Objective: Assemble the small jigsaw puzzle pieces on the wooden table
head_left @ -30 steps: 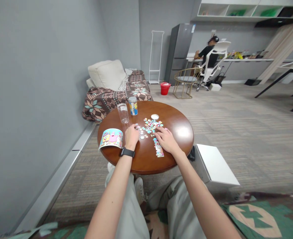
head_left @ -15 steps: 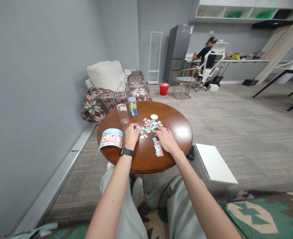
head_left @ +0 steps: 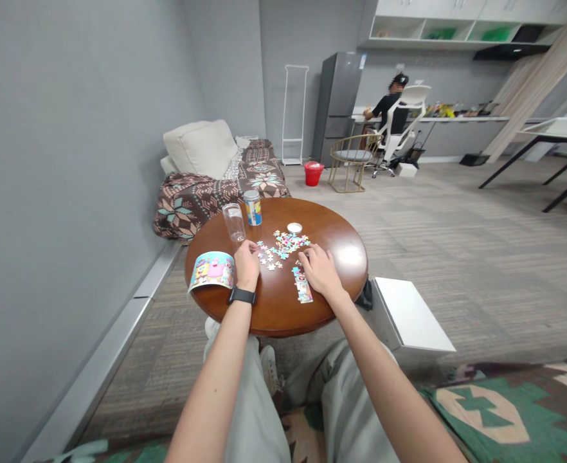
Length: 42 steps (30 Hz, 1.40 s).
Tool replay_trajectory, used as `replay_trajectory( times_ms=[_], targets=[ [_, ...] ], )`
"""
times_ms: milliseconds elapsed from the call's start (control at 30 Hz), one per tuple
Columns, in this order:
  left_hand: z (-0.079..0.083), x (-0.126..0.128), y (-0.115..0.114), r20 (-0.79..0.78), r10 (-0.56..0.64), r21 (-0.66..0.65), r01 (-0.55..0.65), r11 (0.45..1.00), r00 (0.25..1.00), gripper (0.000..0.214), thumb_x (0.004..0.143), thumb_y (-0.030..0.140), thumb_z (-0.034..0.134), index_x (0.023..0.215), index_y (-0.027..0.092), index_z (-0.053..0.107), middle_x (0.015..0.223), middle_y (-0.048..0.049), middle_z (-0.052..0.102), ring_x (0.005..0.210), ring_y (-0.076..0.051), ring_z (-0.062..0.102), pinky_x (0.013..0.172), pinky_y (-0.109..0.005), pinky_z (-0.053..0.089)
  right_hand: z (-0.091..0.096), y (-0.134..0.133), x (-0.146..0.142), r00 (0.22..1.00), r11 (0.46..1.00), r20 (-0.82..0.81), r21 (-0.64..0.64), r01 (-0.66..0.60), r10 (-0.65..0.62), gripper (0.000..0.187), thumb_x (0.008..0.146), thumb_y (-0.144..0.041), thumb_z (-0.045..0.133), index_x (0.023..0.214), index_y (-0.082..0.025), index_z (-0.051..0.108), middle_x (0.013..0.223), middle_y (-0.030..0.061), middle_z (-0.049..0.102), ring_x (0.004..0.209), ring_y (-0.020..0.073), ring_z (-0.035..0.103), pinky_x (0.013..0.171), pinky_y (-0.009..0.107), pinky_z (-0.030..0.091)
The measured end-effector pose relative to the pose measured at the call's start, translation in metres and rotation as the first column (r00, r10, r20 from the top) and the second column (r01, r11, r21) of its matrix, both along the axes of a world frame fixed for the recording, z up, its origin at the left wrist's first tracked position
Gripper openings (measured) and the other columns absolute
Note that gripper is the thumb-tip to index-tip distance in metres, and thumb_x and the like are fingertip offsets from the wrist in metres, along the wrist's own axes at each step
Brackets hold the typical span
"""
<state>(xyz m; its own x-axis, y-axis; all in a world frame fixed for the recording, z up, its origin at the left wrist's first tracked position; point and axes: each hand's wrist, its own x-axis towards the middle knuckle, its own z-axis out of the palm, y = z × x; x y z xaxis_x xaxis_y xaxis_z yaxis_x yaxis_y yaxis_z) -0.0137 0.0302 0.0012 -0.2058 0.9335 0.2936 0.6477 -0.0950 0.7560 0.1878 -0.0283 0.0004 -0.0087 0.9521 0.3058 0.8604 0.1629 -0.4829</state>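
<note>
Loose pastel puzzle pieces (head_left: 283, 245) lie scattered on a round brown table (head_left: 341, 257). My left hand (head_left: 246, 265), with a black watch on the wrist, rests at the left edge of the pile, fingers curled down onto the table. My right hand (head_left: 318, 271) lies flat with fingers spread, just right of a joined strip of puzzle (head_left: 302, 287). Whether either hand pinches a piece is hidden.
A curled picture sheet (head_left: 213, 270), a clear glass (head_left: 234, 222), a printed can (head_left: 252, 207) and a small white lid (head_left: 294, 227) stand on the table. A white box (head_left: 411, 314) is at the right; a sofa (head_left: 216, 180) behind. A person sits at a far desk (head_left: 392, 112).
My left hand has drawn back slightly toward me from the pile. The view has shifted a little to the right; the right hand stays by the strip.
</note>
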Motion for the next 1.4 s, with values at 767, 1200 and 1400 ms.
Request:
replay_trajectory(
  times_ms=[767, 1200, 1400],
  targets=[
    [0.004, 0.015, -0.003, -0.232, -0.378, 0.032, 0.396, 0.918, 0.896, 0.035, 0.086, 0.005, 0.046, 0.107, 0.020, 0.069, 0.117, -0.0066, 0.073, 0.112, -0.020, 0.066, 0.104, -0.033, 0.048, -0.001, 0.002, 0.004, 0.995, 0.985, 0.012, 0.142, 0.095, -0.097, 0.043, 0.105, -0.034, 0.019, 0.096, -0.019, 0.058, 0.099, 0.0120, 0.065, 0.095, 0.0266, 0.058, 0.087, 0.039, 0.041],
    [-0.003, 0.022, -0.001, -0.376, -0.503, -0.060, 0.522, 0.851, 0.778, 0.030, 0.093, 0.022, 0.052, 0.115, 0.019, 0.072, 0.131, -0.0084, 0.068, 0.130, -0.024, 0.056, 0.117, -0.045, 0.036, -0.009, 0.008, 0.011, 0.919, 0.955, -0.344, 0.151, 0.255, -0.191, 0.039, 0.102, -0.041, 0.017, 0.084, -0.025, 0.047, 0.090, 0.0082, 0.059, 0.091, 0.0253, 0.054, 0.087, 0.040, 0.042],
    [0.005, 0.020, -0.005, -0.391, -0.347, -0.007, 0.375, 0.927, 0.852, 0.038, 0.088, 0.014, 0.049, 0.121, 0.018, 0.068, 0.134, -0.0082, 0.066, 0.131, -0.023, 0.056, 0.119, -0.042, 0.033, -0.011, 0.011, 0.019, 0.818, 0.935, -0.552, 0.179, 0.305, -0.161, 0.035, 0.099, -0.040, 0.021, 0.077, -0.026, 0.044, 0.084, 0.0067, 0.058, 0.088, 0.0246, 0.054, 0.089, 0.040, 0.042]
  ],
)
